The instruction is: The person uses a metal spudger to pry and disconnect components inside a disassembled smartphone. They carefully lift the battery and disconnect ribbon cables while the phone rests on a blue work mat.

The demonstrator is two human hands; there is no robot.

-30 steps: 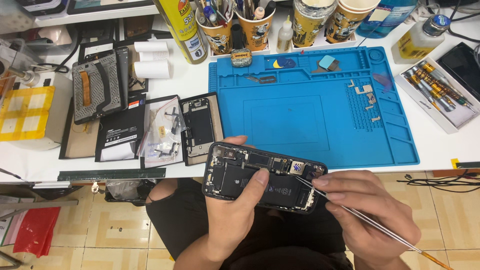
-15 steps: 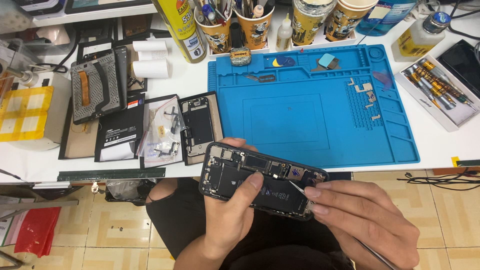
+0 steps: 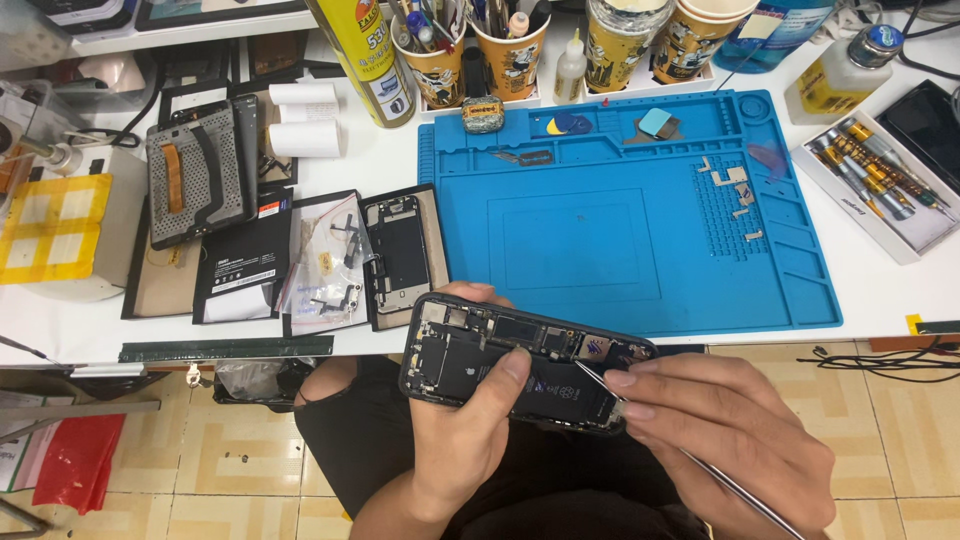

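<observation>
- Left hand [image 3: 470,430] grips an opened phone [image 3: 520,362], thumb across its black battery, held over the lap, just near of the table edge.
- Right hand [image 3: 725,435] pinches thin metal tweezers [image 3: 600,385], tips touching the phone's right end.
- Blue work mat [image 3: 640,290] lies beyond on the white table [image 3: 880,290].

Black opened phone [image 3: 520,365], blue work mat [image 3: 640,210], yellow spray can [image 3: 365,55].

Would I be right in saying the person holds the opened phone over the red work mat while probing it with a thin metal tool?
Not quite: the work mat is blue, as the head view shows, and the opened phone is held just in front of it, with the thin metal tool probing it.
</observation>
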